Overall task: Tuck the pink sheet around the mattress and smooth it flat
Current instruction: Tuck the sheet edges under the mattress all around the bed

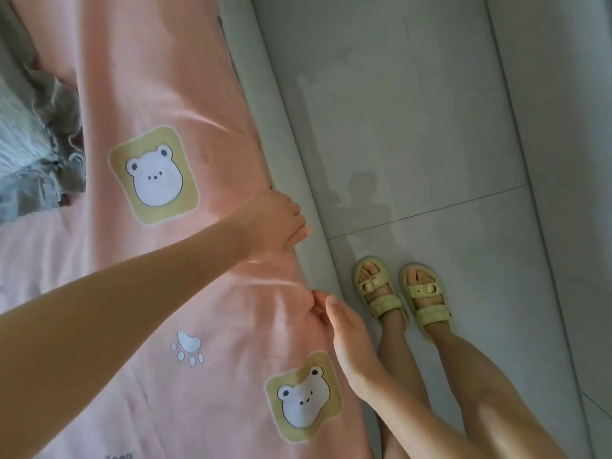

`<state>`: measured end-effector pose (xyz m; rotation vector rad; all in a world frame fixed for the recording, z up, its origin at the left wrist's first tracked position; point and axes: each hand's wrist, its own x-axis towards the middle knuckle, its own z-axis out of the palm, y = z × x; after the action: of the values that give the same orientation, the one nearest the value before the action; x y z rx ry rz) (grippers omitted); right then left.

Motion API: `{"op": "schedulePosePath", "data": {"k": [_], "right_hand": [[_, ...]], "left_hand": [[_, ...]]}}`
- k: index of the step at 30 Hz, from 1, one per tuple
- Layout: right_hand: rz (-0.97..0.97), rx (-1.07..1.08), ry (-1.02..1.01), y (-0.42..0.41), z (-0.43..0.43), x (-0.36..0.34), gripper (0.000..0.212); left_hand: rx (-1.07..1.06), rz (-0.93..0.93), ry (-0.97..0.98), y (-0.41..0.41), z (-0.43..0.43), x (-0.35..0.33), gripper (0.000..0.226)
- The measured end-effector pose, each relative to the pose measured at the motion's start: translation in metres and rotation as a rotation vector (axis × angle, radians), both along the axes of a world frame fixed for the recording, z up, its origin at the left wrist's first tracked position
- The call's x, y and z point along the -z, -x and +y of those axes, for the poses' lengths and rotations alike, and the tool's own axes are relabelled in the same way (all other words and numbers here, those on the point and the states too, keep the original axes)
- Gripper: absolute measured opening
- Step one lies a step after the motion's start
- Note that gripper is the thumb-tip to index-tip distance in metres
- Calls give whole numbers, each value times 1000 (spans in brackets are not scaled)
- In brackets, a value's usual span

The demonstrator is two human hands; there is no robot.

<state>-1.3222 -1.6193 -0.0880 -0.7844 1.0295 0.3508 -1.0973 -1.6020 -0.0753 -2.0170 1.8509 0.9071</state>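
Observation:
The pink sheet, printed with bear patches and a paw mark, covers the mattress on the left of the view. Its right border runs along the pale grey bed frame. My left hand reaches across the sheet to that border; its fingers curl over the edge and their tips are hidden there. My right hand lies lower down along the same edge, fingers straight and pressed against the sheet's side. Folds radiate in the cloth between the two hands.
A crumpled grey-blue blanket lies at the left on the bed. To the right is a grey tiled floor, where my feet stand in yellow sandals close to the bed frame.

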Motion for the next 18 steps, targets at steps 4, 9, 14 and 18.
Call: {"op": "schedulePosePath", "data": {"k": [4, 9, 14, 18], "right_hand": [[-47, 30, 96, 24, 6, -12, 30], [-232, -98, 105, 33, 27, -9, 45], [-283, -10, -65, 12, 34, -2, 39], [-135, -59, -317, -3, 34, -1, 38]], "left_hand": [[113, 21, 72, 44, 26, 1, 55], [231, -128, -85, 63, 22, 8, 53], [234, -216, -139, 63, 21, 4, 49], [185, -238, -149, 59, 21, -12, 44]]}}
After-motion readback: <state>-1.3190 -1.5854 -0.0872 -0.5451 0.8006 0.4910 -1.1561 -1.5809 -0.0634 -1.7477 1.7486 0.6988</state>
